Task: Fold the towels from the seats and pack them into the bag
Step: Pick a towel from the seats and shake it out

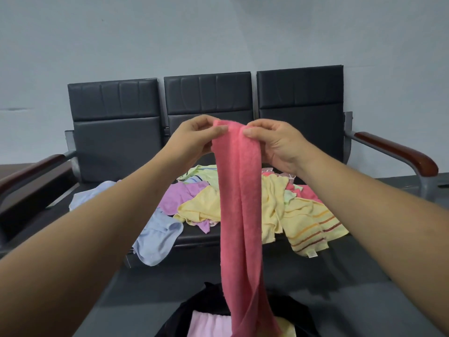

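Observation:
A long pink towel (239, 210) hangs straight down in front of me, doubled lengthwise. My left hand (194, 139) pinches its top edge on the left side, and my right hand (274, 144) pinches the top edge on the right, the two hands close together at chest height. The towel's lower end reaches down to a black bag (213, 302) on the floor, open, with a pale pink towel (209, 324) and a yellow one inside. A heap of loose towels (274, 207) in yellow, purple, blue and pink lies on the bench seats (116, 147) behind.
The black three-seat bench has wooden armrests at the left (31, 169) and right (398, 152). A pale blue towel (155, 237) drapes over the seat's front edge. A striped yellow towel (313, 229) hangs off the right side. Dark floor lies around the bag.

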